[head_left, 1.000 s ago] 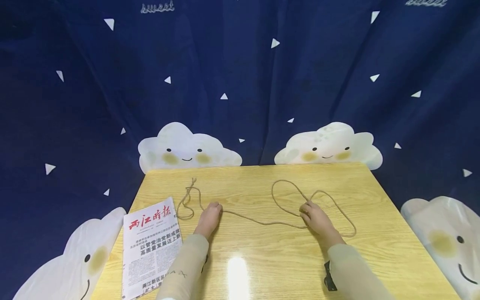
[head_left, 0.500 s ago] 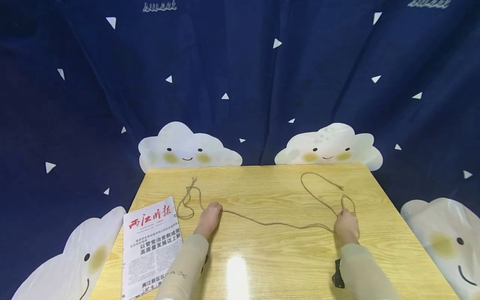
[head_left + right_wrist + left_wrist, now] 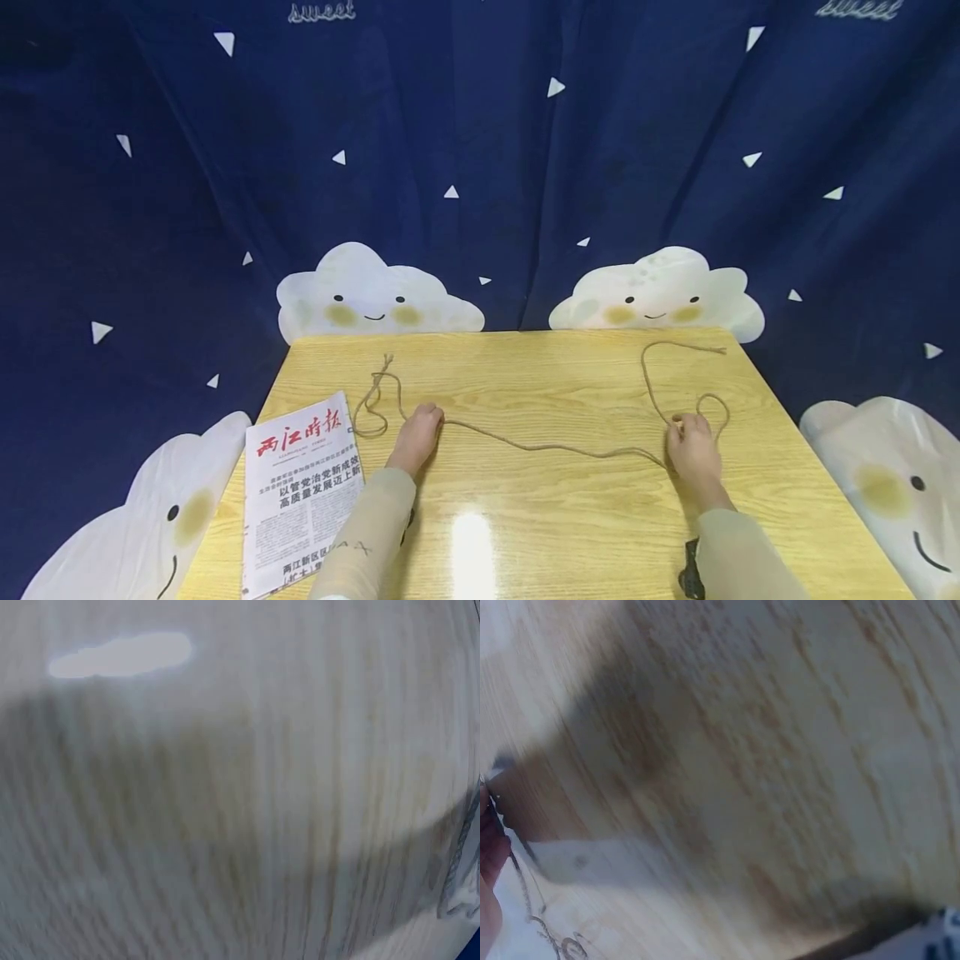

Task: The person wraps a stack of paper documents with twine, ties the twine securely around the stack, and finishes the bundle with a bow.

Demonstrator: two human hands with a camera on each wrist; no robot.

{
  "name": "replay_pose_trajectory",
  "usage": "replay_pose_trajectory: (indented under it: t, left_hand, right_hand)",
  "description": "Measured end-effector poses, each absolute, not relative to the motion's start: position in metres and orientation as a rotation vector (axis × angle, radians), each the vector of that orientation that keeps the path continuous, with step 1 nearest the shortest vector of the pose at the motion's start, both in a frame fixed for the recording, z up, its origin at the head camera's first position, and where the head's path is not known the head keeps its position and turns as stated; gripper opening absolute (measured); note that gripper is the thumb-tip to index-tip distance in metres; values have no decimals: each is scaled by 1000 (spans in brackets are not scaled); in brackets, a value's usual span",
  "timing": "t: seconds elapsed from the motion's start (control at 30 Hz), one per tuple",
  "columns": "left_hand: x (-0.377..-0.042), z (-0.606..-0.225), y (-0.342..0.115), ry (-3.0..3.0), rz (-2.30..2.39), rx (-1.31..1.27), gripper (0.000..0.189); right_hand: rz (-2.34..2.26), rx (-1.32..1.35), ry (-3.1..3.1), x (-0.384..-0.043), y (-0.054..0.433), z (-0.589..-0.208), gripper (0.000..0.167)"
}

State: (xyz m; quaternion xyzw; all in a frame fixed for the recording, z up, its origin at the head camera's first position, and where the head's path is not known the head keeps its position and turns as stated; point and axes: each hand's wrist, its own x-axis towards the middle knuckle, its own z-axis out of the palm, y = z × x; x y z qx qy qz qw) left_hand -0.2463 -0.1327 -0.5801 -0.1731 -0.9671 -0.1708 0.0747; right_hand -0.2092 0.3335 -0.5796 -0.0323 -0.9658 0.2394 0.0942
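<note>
A thin brown rope (image 3: 540, 447) stretches across the wooden table in a slack line between the two hands. My left hand (image 3: 418, 435) pinches it left of centre, pressed to the tabletop. In the left wrist view, the fingers (image 3: 491, 851) hold the rope (image 3: 521, 885) at the left edge. Beyond this hand, the rope's left part lies in small loops with a frayed end. On the right, my right hand (image 3: 693, 452) grips the rope, its fingertips partly hidden. Past it, one end curves toward the back edge and a small loop sticks out. The right wrist view shows rope (image 3: 459, 851) at its right edge.
A folded newspaper (image 3: 300, 492) lies on the table's left side, beside the left forearm. The wooden table (image 3: 555, 525) ends at a dark blue curtain (image 3: 495, 167) printed with clouds and triangles.
My right hand has moved to the right, drawing the rope along. The large loops there have opened out, and the free end has swung to the back right. My left hand has stayed put.
</note>
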Motion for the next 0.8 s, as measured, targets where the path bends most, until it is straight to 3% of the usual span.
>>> replay_pose_trajectory:
  t: [0.13, 0.23, 0.33, 0.8]
  left_hand:
    - [-244, -582, -137, -2865, -516, -540, 5]
    - [-244, -583, -141, -2864, -450, -550, 4]
    - [-244, -582, -145, -2884, -387, -533, 8]
    - [-253, -582, -154, -2920, -281, -366, 23]
  right_hand:
    - [702, 381, -2885, -206, 326, -586, 24]
    - [653, 499, -2893, -203, 325, -590, 13]
    - [628, 509, -2925, -202, 326, -592, 7]
    - [605, 226, -2794, -230, 289, -586, 10]
